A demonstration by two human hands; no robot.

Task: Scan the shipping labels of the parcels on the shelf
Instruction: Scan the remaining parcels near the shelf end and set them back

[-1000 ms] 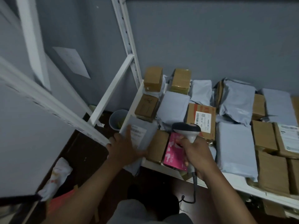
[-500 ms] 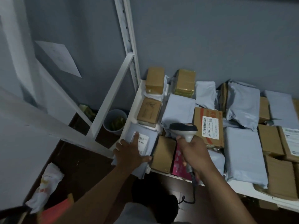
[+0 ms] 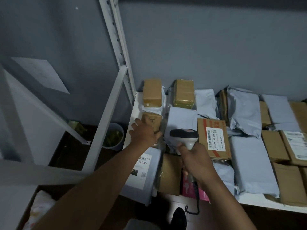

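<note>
On the white shelf [image 3: 249, 202] lie several brown boxes and grey mailer bags. My left hand [image 3: 144, 132] rests with spread fingers on a small brown box [image 3: 154, 120] at the shelf's left side, thumb at its near corner. Just in front of it lies a grey mailer [image 3: 144, 180] with its white label [image 3: 141, 170] facing up, partly under my forearm. My right hand [image 3: 196, 161] grips the handle of a barcode scanner [image 3: 184, 135], whose dark head points toward the back of the shelf. An orange-printed box [image 3: 214, 138] with a barcode label lies right of the scanner.
A white upright post [image 3: 119, 47] and a slanted brace [image 3: 108, 117] frame the shelf's left end. A pail [image 3: 114, 136] stands on the dark floor below. A pink package [image 3: 187, 186] lies at the shelf's front edge under the scanner cable. A grey wall backs the shelf.
My left hand has left the labelled grey mailer and moved back onto the small brown box. The scanner has stayed in my right hand, shifted slightly right and back.
</note>
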